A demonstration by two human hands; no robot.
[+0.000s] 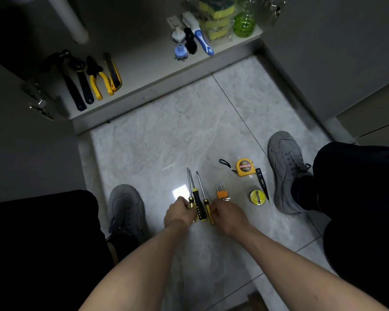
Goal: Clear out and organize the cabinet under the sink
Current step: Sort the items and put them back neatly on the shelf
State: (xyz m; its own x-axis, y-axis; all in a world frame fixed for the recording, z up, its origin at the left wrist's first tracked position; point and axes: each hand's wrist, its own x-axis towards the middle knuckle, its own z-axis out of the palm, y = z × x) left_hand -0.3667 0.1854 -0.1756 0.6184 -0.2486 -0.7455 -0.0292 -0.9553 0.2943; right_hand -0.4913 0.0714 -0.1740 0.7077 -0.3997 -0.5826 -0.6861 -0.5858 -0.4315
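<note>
My left hand (177, 212) and right hand (225, 213) curl around the screwdrivers (199, 198) on the floor (166, 142); their handles lie between my hands, shafts pointing toward the cabinet (144, 70) edge ahead.

A wide stretch of bare floor (166, 135) lies open between the screwdrivers (198, 198) and the cabinet shelf (144, 70). On the shelf, a free gap separates the hand tools (88, 79) at left from the sponges (216, 21) and brush (202, 39) at right. Two shoes (288, 171) flank the floor items, and the tape measure (245, 168) and tape roll (257, 196) crowd the right side
</note>
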